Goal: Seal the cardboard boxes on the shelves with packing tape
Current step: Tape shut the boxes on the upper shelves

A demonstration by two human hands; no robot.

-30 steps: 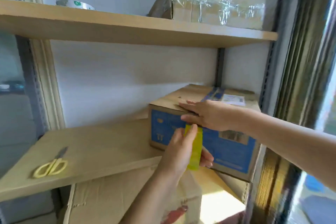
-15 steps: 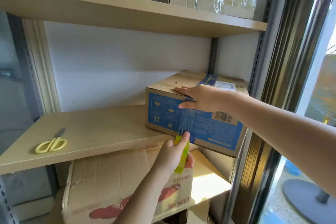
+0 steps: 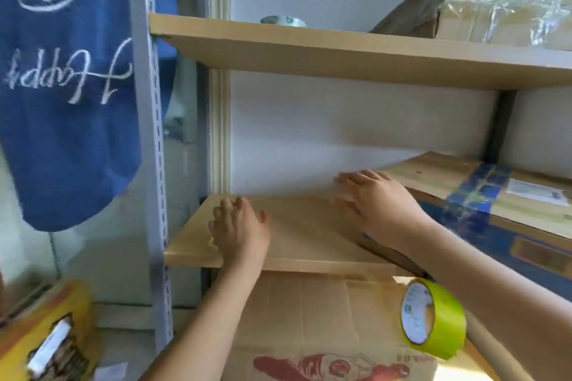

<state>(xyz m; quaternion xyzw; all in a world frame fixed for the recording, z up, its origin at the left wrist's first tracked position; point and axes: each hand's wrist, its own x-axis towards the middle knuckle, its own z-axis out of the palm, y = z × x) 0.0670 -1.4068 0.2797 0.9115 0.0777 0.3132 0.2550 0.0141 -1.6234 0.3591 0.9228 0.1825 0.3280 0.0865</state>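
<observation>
- Two hands over middle shelf [image 3: 297, 254]; both blurred by motion.
- left hand [image 3: 240, 230]: palm down on the shelf board near its front edge, fingers loosely spread, gripping nothing visible.
- right hand [image 3: 376, 199]: fingers straight, flat, at the corner of the blue-printed cardboard box [image 3: 507, 216], holding nothing.
- That box sits right of the right hand; blue tape strip [image 3: 473, 195] crosses its top and runs down the front.
- yellow-green tape roll [image 3: 433, 318] hangs below the right forearm, in front of the lower cardboard box [image 3: 309, 318]; no hand on it.
- Above right hand: upper shelf [image 3: 340, 56] with clear-taped box [image 3: 501, 3] and another tape roll [image 3: 283, 21].
- Left of left hand: blue cloth [image 3: 68, 102] on the rack post.
</observation>
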